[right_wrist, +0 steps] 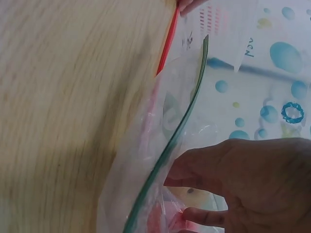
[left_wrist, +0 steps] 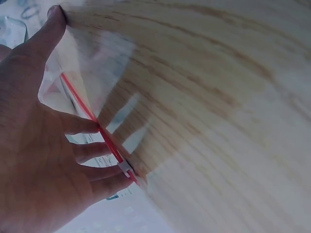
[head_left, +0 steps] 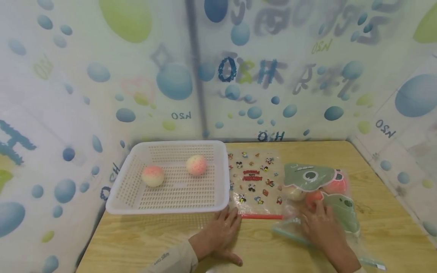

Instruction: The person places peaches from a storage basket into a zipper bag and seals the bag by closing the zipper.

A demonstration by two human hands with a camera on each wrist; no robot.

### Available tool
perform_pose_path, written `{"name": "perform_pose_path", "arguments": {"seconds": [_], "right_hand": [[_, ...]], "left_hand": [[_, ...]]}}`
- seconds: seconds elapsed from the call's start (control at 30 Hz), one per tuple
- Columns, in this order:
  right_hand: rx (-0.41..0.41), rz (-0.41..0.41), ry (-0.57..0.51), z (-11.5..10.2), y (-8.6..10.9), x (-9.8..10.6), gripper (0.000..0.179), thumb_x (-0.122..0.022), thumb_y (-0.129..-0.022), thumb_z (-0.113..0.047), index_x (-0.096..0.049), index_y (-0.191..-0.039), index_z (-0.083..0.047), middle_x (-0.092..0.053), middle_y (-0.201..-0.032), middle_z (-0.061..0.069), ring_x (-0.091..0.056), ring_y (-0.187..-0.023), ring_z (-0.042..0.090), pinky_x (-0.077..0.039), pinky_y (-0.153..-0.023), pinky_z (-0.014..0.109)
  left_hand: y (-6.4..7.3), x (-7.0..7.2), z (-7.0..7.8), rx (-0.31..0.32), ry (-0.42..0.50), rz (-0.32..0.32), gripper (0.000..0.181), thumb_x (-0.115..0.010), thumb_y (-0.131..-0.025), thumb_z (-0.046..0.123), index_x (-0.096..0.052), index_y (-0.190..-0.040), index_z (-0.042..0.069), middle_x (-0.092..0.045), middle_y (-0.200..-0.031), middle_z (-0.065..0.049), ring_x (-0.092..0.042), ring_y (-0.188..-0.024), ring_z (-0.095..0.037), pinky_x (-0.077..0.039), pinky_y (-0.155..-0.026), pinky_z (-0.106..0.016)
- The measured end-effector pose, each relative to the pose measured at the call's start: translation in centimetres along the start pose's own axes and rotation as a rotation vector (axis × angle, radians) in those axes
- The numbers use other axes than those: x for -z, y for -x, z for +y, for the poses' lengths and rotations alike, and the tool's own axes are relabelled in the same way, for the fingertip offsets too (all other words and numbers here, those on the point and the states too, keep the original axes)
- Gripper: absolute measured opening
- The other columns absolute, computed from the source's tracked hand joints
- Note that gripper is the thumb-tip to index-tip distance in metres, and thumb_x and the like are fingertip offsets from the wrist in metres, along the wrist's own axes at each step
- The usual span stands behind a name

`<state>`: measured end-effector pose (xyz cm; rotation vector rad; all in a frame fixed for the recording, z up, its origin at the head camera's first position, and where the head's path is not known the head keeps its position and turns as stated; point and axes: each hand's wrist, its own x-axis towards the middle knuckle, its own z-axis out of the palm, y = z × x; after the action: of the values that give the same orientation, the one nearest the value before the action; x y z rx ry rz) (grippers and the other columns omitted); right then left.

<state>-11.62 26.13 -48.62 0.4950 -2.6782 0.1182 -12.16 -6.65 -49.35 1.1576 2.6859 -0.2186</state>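
My left hand (head_left: 218, 233) lies beside the white basket's front corner, fingers straight, thumb spread. Its fingertips touch the red zip edge (left_wrist: 109, 144) of a clear zip bag (head_left: 254, 174) printed with small cartoon figures. My right hand (head_left: 322, 227) is at a second clear zip bag with green animal faces (head_left: 308, 176) and a teal zip strip (right_wrist: 167, 148). Inside that bag are several pink-and-cream, peach-like balls. The right fingers curl about one ball (head_left: 310, 199), partly hidden by the hand and the plastic.
A white plastic basket (head_left: 170, 209) with perforated walls stands at the left. Two speckled balls, one left (head_left: 153, 176) and one right (head_left: 196, 165), lie in it. The wooden table (head_left: 375, 212) meets bubble-patterned walls (head_left: 218, 106) at the back and both sides.
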Motion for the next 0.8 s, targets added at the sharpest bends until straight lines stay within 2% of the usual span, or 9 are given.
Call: {"name": "perform_pose_path", "arguments": {"seconds": [0.07,0.13,0.3,0.43,0.53,0.63,0.73,0.8], "right_hand": [[0.022,0.028,0.01,0.5,-0.3,-0.1,0.013,-0.074,-0.075,-0.014,-0.067,-0.086,-0.012,-0.05,-0.092,0.027,-0.046,-0.071,0.044,-0.039,-0.059,0.052],[-0.001,0.013,-0.003,0.8,-0.6,-0.1,0.014,-0.075,-0.076,-0.014,-0.068,-0.088,-0.01,-0.051,-0.096,0.029,-0.048,-0.074,0.046,-0.042,-0.058,0.053],[-0.149,-0.172,-0.056,1.3,-1.6,0.4,0.021,-0.073,-0.087,-0.016,-0.072,-0.106,-0.007,-0.048,-0.114,0.032,-0.05,-0.094,0.053,-0.049,-0.062,0.063],[-0.191,-0.259,-0.079,1.8,-2.2,0.4,0.024,-0.069,-0.091,-0.017,-0.071,-0.112,-0.005,-0.046,-0.12,0.033,-0.048,-0.101,0.056,-0.05,-0.064,0.066],[-0.161,-0.248,-0.071,2.4,-2.5,0.2,0.024,-0.07,-0.089,-0.016,-0.071,-0.111,-0.005,-0.047,-0.117,0.033,-0.049,-0.097,0.055,-0.051,-0.061,0.063],[-0.074,-0.221,-0.028,3.0,-2.8,-0.3,0.022,-0.072,-0.085,-0.015,-0.071,-0.105,-0.006,-0.051,-0.11,0.031,-0.048,-0.096,0.052,-0.05,-0.066,0.06],[0.059,-0.234,0.062,3.9,-3.3,-0.6,0.012,-0.072,-0.083,-0.015,-0.067,-0.091,-0.007,-0.06,-0.105,0.021,-0.047,-0.103,0.051,-0.044,-0.076,0.059],[0.113,-0.265,0.103,4.3,-3.6,-0.8,0.01,-0.072,-0.084,-0.015,-0.064,-0.085,-0.009,-0.063,-0.104,0.013,-0.046,-0.106,0.05,-0.04,-0.078,0.059]], "left_hand": [[0.1,0.1,0.0,0.002,0.0,0.0,0.12,-0.045,-0.075,0.093,-0.035,-0.157,0.006,-0.029,-0.162,-0.019,-0.028,-0.146,-0.042,-0.027,-0.117,-0.049],[0.1,0.1,0.0,0.003,0.005,-0.003,0.12,-0.046,-0.075,0.093,-0.034,-0.157,0.006,-0.028,-0.162,-0.019,-0.026,-0.147,-0.042,-0.027,-0.117,-0.05],[0.1,0.2,-0.1,0.008,0.024,-0.008,0.121,-0.049,-0.074,0.092,-0.033,-0.158,0.006,-0.027,-0.162,-0.019,-0.024,-0.147,-0.042,-0.025,-0.117,-0.051],[0.1,0.2,-0.1,0.01,0.034,-0.014,0.121,-0.05,-0.073,0.092,-0.034,-0.157,0.006,-0.027,-0.162,-0.02,-0.025,-0.147,-0.043,-0.027,-0.117,-0.051],[0.1,0.2,-0.1,0.006,0.031,-0.01,0.121,-0.05,-0.073,0.092,-0.035,-0.156,0.005,-0.029,-0.161,-0.02,-0.028,-0.146,-0.043,-0.028,-0.116,-0.05],[0.0,0.0,-0.2,0.001,0.026,-0.002,0.121,-0.05,-0.073,0.092,-0.036,-0.155,0.005,-0.031,-0.16,-0.021,-0.03,-0.145,-0.043,-0.029,-0.116,-0.05],[0.0,-0.1,-0.2,-0.003,0.029,0.009,0.121,-0.051,-0.073,0.092,-0.036,-0.155,0.004,-0.031,-0.159,-0.021,-0.03,-0.145,-0.043,-0.029,-0.116,-0.05],[-0.1,-0.1,-0.3,0.001,0.033,0.011,0.121,-0.052,-0.072,0.092,-0.036,-0.155,0.005,-0.03,-0.159,-0.02,-0.029,-0.145,-0.043,-0.029,-0.116,-0.051]]}}
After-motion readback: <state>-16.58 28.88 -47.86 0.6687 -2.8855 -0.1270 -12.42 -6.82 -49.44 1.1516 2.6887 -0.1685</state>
